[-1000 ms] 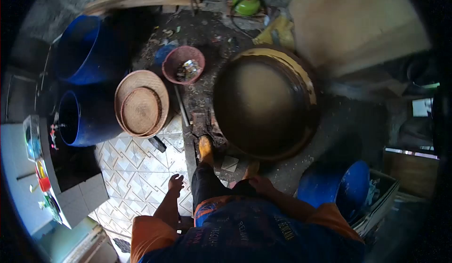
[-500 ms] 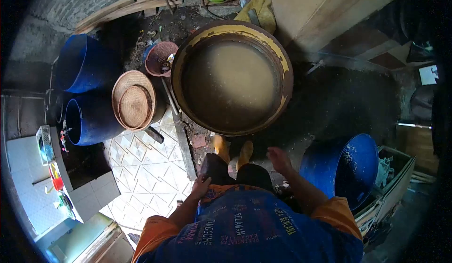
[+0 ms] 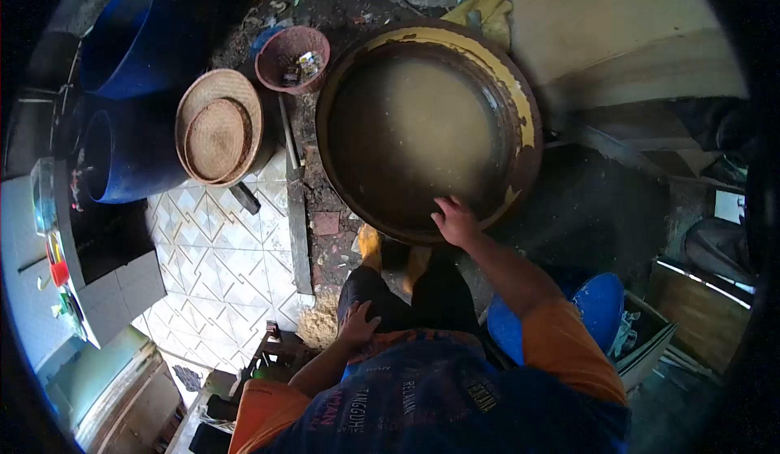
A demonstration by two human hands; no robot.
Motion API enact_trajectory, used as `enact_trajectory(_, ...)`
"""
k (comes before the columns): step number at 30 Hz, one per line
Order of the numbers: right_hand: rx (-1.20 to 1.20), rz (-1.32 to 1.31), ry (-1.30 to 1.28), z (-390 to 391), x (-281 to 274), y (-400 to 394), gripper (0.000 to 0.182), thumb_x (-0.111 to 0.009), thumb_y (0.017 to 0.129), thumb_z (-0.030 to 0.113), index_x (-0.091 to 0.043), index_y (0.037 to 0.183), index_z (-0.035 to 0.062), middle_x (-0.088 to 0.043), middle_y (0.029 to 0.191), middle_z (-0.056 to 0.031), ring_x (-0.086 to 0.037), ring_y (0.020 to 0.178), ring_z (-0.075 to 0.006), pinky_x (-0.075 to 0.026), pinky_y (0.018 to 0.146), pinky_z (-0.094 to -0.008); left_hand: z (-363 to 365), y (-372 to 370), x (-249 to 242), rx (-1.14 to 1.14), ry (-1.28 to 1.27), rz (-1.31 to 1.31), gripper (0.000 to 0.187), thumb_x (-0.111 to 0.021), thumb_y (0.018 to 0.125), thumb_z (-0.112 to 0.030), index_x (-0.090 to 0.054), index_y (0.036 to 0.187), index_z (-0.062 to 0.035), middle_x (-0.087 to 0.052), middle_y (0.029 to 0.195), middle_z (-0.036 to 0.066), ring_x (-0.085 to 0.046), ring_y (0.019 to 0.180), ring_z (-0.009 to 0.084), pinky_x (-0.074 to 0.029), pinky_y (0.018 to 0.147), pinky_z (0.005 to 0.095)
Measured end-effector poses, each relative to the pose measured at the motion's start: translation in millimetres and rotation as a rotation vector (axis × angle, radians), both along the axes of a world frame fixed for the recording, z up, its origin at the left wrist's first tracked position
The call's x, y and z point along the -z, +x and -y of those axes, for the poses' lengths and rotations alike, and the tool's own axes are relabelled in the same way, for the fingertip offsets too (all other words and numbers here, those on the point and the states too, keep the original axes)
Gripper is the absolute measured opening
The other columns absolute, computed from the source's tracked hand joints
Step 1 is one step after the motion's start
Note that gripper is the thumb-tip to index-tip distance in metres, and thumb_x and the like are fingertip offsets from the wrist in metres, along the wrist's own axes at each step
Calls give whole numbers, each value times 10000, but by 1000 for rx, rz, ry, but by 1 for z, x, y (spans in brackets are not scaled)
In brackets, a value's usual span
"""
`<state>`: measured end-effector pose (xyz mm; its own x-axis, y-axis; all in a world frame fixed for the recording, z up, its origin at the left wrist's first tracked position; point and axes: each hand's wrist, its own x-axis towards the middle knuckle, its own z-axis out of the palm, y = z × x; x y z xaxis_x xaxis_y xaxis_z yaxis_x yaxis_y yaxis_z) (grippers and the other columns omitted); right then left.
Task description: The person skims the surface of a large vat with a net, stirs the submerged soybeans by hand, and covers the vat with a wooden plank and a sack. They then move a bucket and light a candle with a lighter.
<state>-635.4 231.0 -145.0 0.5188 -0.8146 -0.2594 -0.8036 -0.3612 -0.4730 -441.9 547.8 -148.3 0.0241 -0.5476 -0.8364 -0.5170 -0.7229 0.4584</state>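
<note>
A wide round vat [image 3: 526,117] with a worn yellow and brown rim holds cloudy, tan liquid. Over its near edge reaches my right hand [image 3: 457,222], fingers apart and nothing in them; whether it touches the liquid I cannot tell. My left hand [image 3: 357,324] rests on my dark-clothed thigh with its fingers spread and empty. Below the vat's near rim, my feet in yellow boots [image 3: 370,247] stand on the dirt floor.
Left of the vat are a pink basket [image 3: 292,60] with small items, woven trays [image 3: 218,129] and blue barrels [image 3: 122,40]. A long bar [image 3: 297,218] edges the tiled floor [image 3: 244,251]. Another blue barrel [image 3: 600,312] stands at my right, beside a wooden crate [image 3: 650,348].
My right hand has moved forward and left, from beside my body to the vat's near edge. My left hand's fingers have spread on my thigh. The view has shifted.
</note>
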Motion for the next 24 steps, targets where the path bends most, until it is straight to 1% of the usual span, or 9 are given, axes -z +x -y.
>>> enact_trajectory(7,-506,-186,63,28,110,43,343,-447,832,163,-549,1156,121,-326,1369,-127,-274,1284,-284,-306,1020,-426,-22,-31,-3,-129,-36,116,654,-558,792,-435,-323,1346,-178,-224,1405,202,-245,1290,366,-251,1036,451)
enact_trajectory(9,-723,-369,-159,42,158,50,362,-400,849,143,-534,1185,127,-323,1378,-112,-201,1319,-261,-248,1058,-413,-23,-43,-5,-173,-75,120,655,-557,793,-434,-319,1348,-179,-221,1407,200,-241,1292,363,-249,1036,449)
enact_trajectory(13,-749,-376,-238,67,278,46,388,-386,857,142,-498,1229,138,-340,1374,-89,-243,1305,-254,-185,1085,-412,-1,-65,-12,-129,154,164,672,-555,792,-439,-295,1360,-189,-218,1413,186,-225,1304,340,-212,1047,448)
enact_trajectory(15,153,570,737,88,311,52,407,-397,849,146,-472,1248,164,-368,1359,-75,-354,1233,-246,-184,1077,-424,4,-68,-9,-102,201,190,680,-556,790,-442,-289,1363,-191,-220,1414,183,-222,1307,331,-200,1050,448)
enact_trajectory(16,154,573,742,106,299,59,407,-397,849,146,-472,1248,164,-368,1359,-75,-354,1233,-246,-184,1077,-424,2,-69,-6,-104,210,189,685,-550,791,-454,-286,1366,-194,-219,1416,179,-218,1310,326,-192,1051,448)
enact_trajectory(18,-569,-123,-124,151,236,74,413,-430,822,142,-490,1228,193,-419,1313,-63,-452,1117,-230,-258,1028,-444,2,-68,-2,-102,222,191,690,-544,791,-466,-282,1369,-196,-218,1417,176,-214,1313,321,-184,1052,448)
enact_trajectory(21,-497,-398,-256,189,243,64,413,-515,764,205,-536,1175,171,-445,1275,-75,-464,1079,-232,-270,1004,-450,6,-66,-2,-94,229,175,697,-539,790,-480,-281,1370,-193,-210,1421,177,-206,1318,314,-187,1051,446)
enact_trajectory(23,-70,-347,-113,202,230,55,416,-524,792,272,-491,1192,162,-474,1184,-134,-395,1128,-338,-236,988,-521,6,-64,-2,-82,270,163,708,-540,791,-483,-265,1375,-194,-197,1427,176,-195,1323,311,-183,1052,445)
enact_trajectory(24,-66,-352,-112,207,249,49,416,-524,792,272,-491,1192,162,-474,1184,-134,-395,1128,-338,-236,988,-521,6,-63,-2,-77,269,159,708,-540,791,-483,-265,1375,-194,-197,1427,176,-195,1323,311,-183,1052,445)
